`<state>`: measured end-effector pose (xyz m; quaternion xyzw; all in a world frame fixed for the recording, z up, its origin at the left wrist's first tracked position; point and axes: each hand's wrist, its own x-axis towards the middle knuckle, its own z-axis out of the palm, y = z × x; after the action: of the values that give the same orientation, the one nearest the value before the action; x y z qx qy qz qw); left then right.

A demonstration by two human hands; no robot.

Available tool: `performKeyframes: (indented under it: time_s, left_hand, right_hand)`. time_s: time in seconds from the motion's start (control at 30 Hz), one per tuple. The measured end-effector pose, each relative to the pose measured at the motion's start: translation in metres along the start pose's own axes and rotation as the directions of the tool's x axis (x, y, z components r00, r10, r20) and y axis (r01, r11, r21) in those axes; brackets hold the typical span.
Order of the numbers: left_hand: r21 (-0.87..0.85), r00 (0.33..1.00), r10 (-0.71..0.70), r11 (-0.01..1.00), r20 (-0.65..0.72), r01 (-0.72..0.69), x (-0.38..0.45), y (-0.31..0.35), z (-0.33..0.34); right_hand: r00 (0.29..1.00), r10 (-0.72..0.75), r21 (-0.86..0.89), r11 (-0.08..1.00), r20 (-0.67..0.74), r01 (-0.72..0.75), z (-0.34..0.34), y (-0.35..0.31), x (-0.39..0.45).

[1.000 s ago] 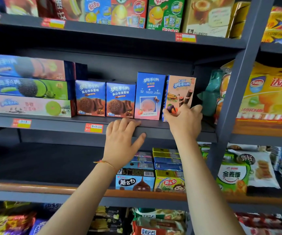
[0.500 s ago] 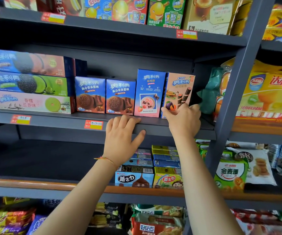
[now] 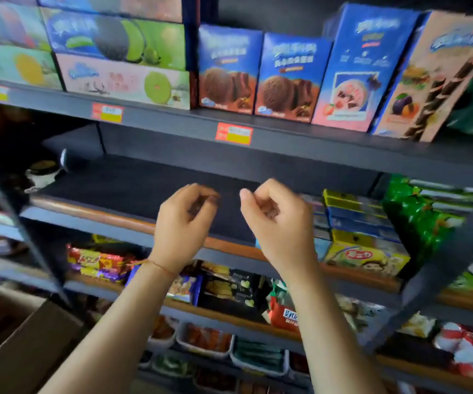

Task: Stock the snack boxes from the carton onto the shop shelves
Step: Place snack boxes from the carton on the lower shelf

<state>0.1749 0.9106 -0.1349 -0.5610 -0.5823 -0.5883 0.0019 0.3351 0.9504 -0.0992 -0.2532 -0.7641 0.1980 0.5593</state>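
Both hands hang in the air in front of the shelving, each loosely curled with fingers bent inward and nothing in them. The left hand (image 3: 186, 220) has a thin orange string around its wrist; the right hand (image 3: 276, 223) is just beside it, the two apart. Behind them lies a dark shelf board (image 3: 132, 183), bare on its left part. On the shelf above (image 3: 300, 140), snack boxes stand upright in a row: two blue chocolate cookie boxes (image 3: 226, 72) side by side, then a taller blue-and-pink box (image 3: 356, 72), then a tilted pink wafer-roll box (image 3: 434, 81) leaning at the right end. Left of them, long biscuit boxes (image 3: 121, 81) lie stacked flat. A brown cardboard carton (image 3: 21, 354) shows at the lower left corner, blurred.
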Motion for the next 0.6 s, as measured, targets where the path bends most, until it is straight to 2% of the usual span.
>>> performKeyframes:
  time_s: [0.1,0.23,0.4,0.5,0.6]
  left_hand:
    - [0.153,0.953,-0.297,0.947,0.067,0.284,-0.046,-0.088,-0.053]
    - [0.329,0.813,-0.581,0.776,0.039,0.539,-0.113,-0.180,-0.147]
    - [0.358,0.642,-0.751,0.563,-0.155,0.744,-0.197,-0.284,-0.265]
    - [0.365,0.468,-0.837,0.357,-0.284,0.860,-0.253,-0.351,-0.336]
    - [0.290,0.332,-0.809,0.209,-0.485,0.934,-0.306,-0.412,-0.398]
  right_hand:
    - [0.964,0.163,0.034,0.984,0.210,-0.174,0.088,0.015,-0.032]
    - [0.809,0.283,-0.004,0.945,0.515,-0.328,0.219,0.021,-0.081]
    - [0.567,0.347,-0.090,0.898,0.747,-0.431,0.400,0.010,-0.153]
    - [0.413,0.384,-0.165,0.865,0.826,-0.474,0.504,-0.006,-0.203]
    - [0.228,0.408,-0.264,0.839,0.884,-0.476,0.599,-0.018,-0.249]
